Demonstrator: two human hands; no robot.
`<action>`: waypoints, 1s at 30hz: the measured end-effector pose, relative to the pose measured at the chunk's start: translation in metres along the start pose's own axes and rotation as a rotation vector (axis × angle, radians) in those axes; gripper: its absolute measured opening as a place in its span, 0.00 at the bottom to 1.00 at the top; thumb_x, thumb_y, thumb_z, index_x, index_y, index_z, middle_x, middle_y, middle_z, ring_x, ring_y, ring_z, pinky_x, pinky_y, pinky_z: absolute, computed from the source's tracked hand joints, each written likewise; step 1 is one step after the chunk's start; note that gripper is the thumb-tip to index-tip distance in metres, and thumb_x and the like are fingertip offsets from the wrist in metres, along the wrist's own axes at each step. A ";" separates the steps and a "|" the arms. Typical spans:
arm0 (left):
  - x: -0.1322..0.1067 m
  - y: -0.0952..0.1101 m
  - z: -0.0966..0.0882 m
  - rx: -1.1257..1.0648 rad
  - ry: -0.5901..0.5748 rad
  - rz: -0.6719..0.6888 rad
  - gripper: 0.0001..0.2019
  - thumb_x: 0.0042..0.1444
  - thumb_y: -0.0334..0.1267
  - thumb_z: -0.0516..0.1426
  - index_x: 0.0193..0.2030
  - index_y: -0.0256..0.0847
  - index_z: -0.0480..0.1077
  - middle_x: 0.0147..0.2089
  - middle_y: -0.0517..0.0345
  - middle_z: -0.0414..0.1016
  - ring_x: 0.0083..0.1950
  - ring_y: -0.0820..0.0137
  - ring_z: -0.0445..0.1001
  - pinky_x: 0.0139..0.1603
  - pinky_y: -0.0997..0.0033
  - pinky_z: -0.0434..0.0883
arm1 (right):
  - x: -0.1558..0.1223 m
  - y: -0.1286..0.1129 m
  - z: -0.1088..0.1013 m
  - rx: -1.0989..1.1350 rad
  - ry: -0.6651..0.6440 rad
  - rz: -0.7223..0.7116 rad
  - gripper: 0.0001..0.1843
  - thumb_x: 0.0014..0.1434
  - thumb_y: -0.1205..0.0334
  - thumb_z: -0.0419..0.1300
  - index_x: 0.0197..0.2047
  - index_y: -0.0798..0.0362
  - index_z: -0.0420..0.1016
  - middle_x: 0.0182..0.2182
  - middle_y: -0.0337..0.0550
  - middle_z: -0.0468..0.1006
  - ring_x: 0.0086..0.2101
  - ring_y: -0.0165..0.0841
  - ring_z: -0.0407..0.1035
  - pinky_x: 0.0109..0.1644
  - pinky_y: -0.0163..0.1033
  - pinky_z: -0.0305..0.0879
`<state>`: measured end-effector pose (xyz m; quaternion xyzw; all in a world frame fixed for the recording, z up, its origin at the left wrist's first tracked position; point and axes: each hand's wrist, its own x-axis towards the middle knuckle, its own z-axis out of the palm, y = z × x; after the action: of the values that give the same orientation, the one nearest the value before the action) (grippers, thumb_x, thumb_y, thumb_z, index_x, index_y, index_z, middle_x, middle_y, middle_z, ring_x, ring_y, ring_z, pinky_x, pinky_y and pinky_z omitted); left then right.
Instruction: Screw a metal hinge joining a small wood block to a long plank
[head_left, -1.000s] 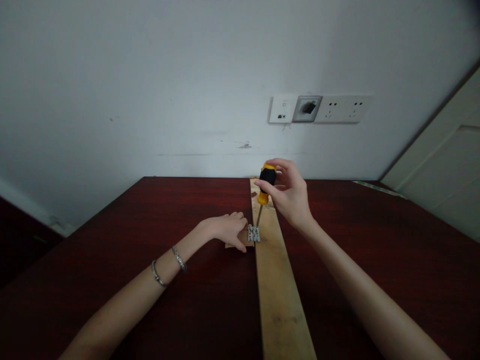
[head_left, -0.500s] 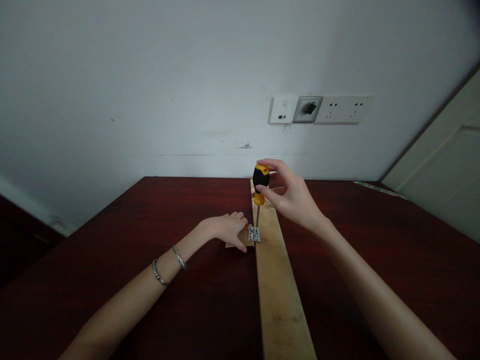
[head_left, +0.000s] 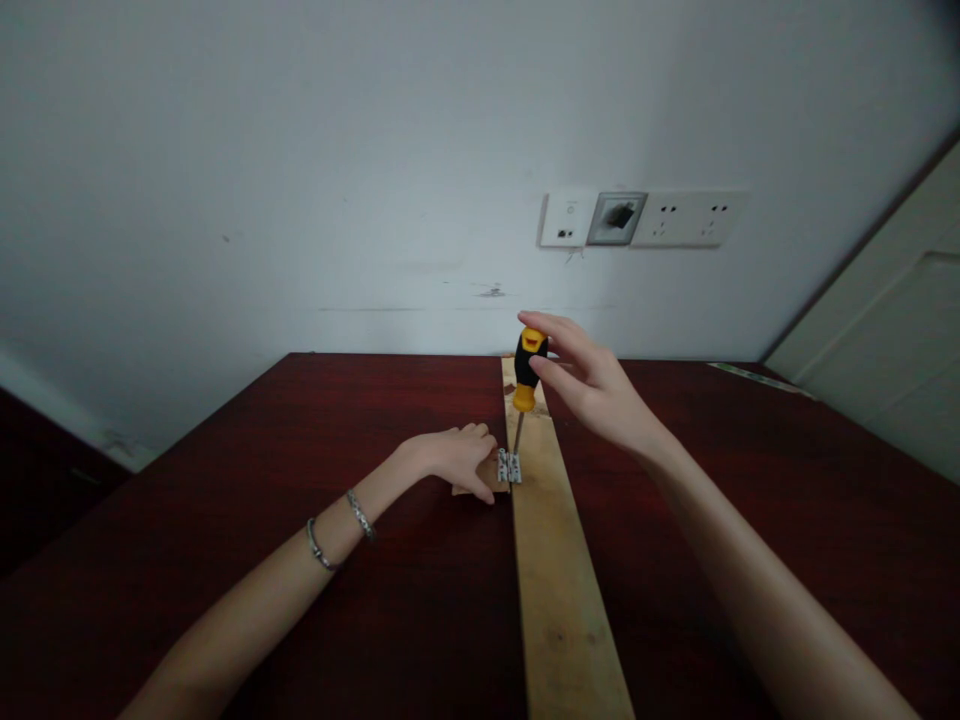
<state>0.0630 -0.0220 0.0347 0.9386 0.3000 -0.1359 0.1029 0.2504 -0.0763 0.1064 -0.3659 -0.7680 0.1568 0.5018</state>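
A screwdriver with a yellow and black handle point(head_left: 529, 365) stands nearly upright, its thin steel shaft reaching down into a small metal hinge point(head_left: 509, 466). My right hand point(head_left: 592, 385) is shut on the top of the handle with thumb and fingertips. The hinge lies at the edge of a long pale wooden plank point(head_left: 559, 570), across the joint with a small wooden piece point(head_left: 469, 489). My left hand point(head_left: 454, 460) rests on that small piece, fingers curled next to the hinge and pressing it down. The screw under the tip is hidden.
The plank and small piece lie on a dark red wooden table point(head_left: 375, 420) that meets a white wall. A socket panel point(head_left: 643, 219) is on the wall above. A cream door point(head_left: 877, 320) stands at the right. Bangles point(head_left: 334, 530) circle my left wrist.
My right hand has shifted rightward around the handle, and the handle has turned, showing more of its yellow top. The shaft tip stays in the hinge. My left hand has not moved.
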 end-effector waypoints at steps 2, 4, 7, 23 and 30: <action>0.001 0.000 0.001 0.005 0.000 0.003 0.37 0.42 0.62 0.58 0.52 0.35 0.62 0.52 0.43 0.63 0.51 0.54 0.65 0.48 0.61 0.64 | 0.001 0.002 -0.004 0.054 0.006 0.026 0.20 0.59 0.64 0.53 0.54 0.43 0.67 0.53 0.43 0.68 0.51 0.38 0.64 0.50 0.47 0.69; 0.001 0.000 0.001 0.005 0.001 0.005 0.37 0.42 0.61 0.58 0.52 0.35 0.62 0.53 0.43 0.62 0.51 0.54 0.64 0.49 0.61 0.64 | 0.001 0.005 -0.006 0.073 0.043 0.061 0.21 0.57 0.63 0.56 0.54 0.44 0.67 0.50 0.43 0.70 0.47 0.37 0.67 0.47 0.46 0.70; 0.001 0.000 0.001 -0.006 -0.009 -0.006 0.37 0.42 0.61 0.59 0.53 0.36 0.62 0.53 0.44 0.63 0.52 0.54 0.64 0.48 0.62 0.64 | 0.002 0.008 -0.003 0.055 0.134 0.078 0.25 0.51 0.61 0.62 0.54 0.44 0.65 0.44 0.43 0.69 0.42 0.36 0.67 0.40 0.42 0.71; 0.002 -0.002 0.000 -0.037 -0.018 0.012 0.36 0.41 0.60 0.59 0.52 0.36 0.62 0.50 0.46 0.64 0.50 0.57 0.64 0.45 0.66 0.64 | -0.001 0.019 0.032 0.330 0.213 0.172 0.18 0.57 0.55 0.55 0.50 0.46 0.59 0.32 0.36 0.66 0.31 0.29 0.66 0.37 0.40 0.67; 0.002 -0.002 0.000 -0.055 -0.015 0.009 0.36 0.42 0.60 0.59 0.52 0.36 0.62 0.51 0.45 0.64 0.50 0.56 0.64 0.45 0.66 0.65 | 0.000 0.022 0.025 0.383 0.086 0.184 0.21 0.55 0.60 0.54 0.53 0.44 0.62 0.44 0.42 0.70 0.44 0.35 0.67 0.51 0.48 0.65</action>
<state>0.0630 -0.0191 0.0343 0.9358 0.2985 -0.1340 0.1313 0.2366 -0.0579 0.0819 -0.3387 -0.6654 0.3294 0.5779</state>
